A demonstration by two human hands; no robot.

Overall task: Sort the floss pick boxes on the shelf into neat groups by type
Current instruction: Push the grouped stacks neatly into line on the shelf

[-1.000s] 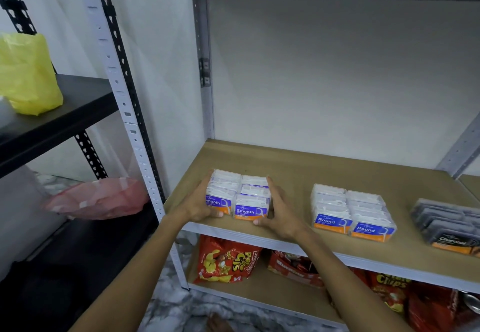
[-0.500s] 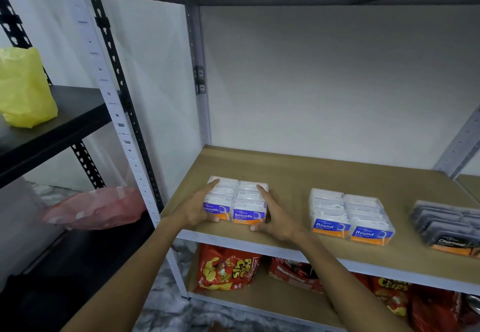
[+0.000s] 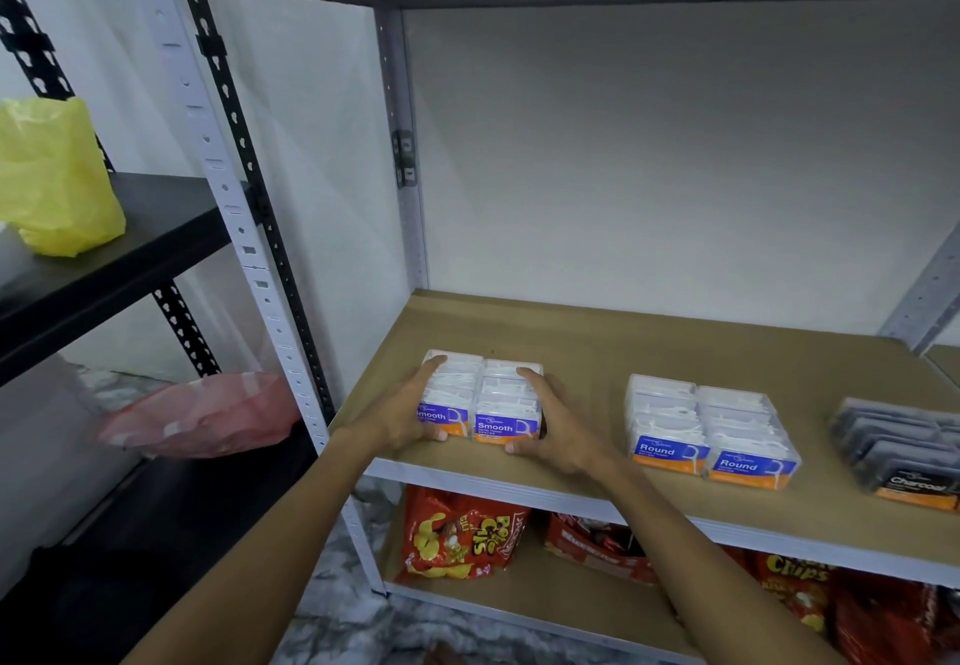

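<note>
**Both hands squeeze the Smooth boxes on the shelf**

We see a grey metal rack [image 3: 400,155] with a wooden shelf [image 3: 597,342] at chest height. Left of it is a black shelf [image 3: 130,248] with a yellow bag [image 3: 52,175] on top and a pink bag [image 3: 197,415] lower down. Under the wooden shelf lie red chip bags [image 3: 462,534].

Three groups of floss pick boxes sit along the front of the wooden shelf, well apart from each other. The Smooth boxes [image 3: 488,394] are at the left, in two touching rows. The Round boxes [image 3: 711,430] are in the middle, also two rows. The dark Charcoal boxes [image 3: 898,451] are at the right, cut off by the frame edge.

The left hand [image 3: 400,415] lies flat against the left side of the Smooth boxes, fingers straight, thumb at the front bottom edge. The right hand [image 3: 561,430] presses the right side the same way. Neither hand curls round a box; we read both as flat, pressing inward. The Smooth boxes rest on the shelf between the two palms.
</note>
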